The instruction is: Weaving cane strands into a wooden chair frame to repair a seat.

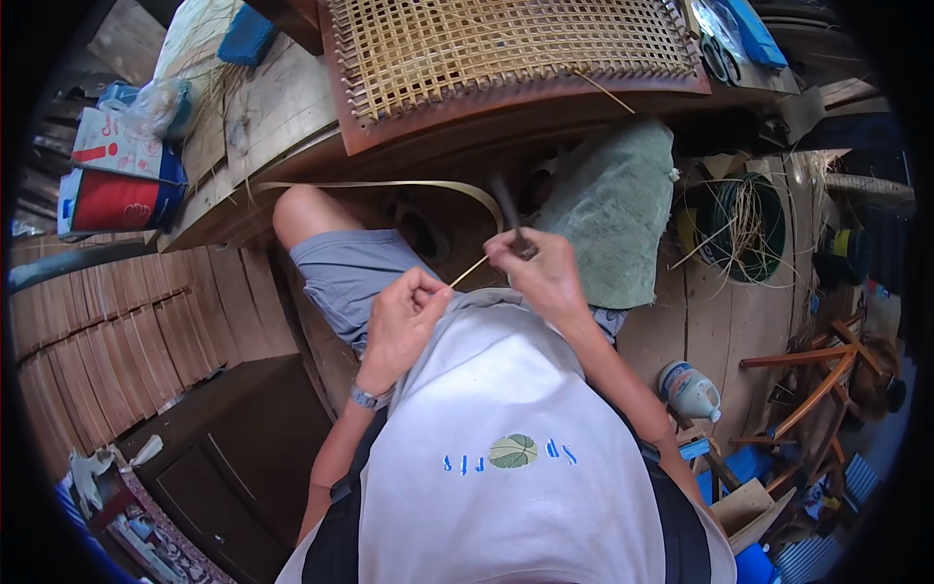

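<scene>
My left hand [409, 310] is closed, pinching the end of a thin cane strip [470, 272] in front of my shirt. From there the strip passes to my right hand [541, 276], then loops up and away to the left across my knee. The right hand is closed around a dark knife-like tool [507, 207]; motion blurs its upper part, so its exact kind is unclear. The strip meets the tool at the right fingers. Beyond both hands lies a woven cane panel [467, 49] in a reddish wooden frame, with one loose strand [603, 91] sticking out over its near edge.
Green cloth [618, 219] covers my right thigh. Scissors [721, 61] lie on the bench right of the panel. A dark round bucket [769, 229] holds tangled strands. A plastic jug [690, 391] and wooden pieces [812, 389] are at the right. A red and white carton [122, 180] sits left.
</scene>
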Tool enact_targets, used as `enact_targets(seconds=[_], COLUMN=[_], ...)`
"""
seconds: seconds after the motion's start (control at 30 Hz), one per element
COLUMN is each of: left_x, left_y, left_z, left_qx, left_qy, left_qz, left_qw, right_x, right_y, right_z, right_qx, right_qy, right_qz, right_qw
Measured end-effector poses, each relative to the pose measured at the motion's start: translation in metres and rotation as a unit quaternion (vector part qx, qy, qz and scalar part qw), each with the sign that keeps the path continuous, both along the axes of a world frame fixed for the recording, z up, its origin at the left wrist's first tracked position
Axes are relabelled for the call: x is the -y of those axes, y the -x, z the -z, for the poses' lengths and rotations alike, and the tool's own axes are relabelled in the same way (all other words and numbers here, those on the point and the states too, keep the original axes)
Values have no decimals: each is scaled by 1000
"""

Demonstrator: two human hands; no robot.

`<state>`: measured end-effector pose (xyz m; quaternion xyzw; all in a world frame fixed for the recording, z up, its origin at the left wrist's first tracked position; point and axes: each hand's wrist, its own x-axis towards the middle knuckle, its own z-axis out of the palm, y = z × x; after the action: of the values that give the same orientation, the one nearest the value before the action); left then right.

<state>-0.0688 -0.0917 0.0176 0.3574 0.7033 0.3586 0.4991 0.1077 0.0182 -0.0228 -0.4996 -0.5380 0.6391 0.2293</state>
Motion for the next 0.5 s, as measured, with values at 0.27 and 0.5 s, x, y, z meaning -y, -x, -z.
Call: enact_targets(seconds=[0.27,0.5], left_x=[45,107], left_y=[91,179], left_z=[-32,-26], left_qx=[-141,-172], left_qy=[87,133], left_qz=[70,2], left_qw=[984,976], right_x=[-38,-57], right_y=[-72,-123], right_z=[6,2], right_qx=[-6,-52], right_qy=[16,-30], right_qz=[300,400], right_qw=[954,914])
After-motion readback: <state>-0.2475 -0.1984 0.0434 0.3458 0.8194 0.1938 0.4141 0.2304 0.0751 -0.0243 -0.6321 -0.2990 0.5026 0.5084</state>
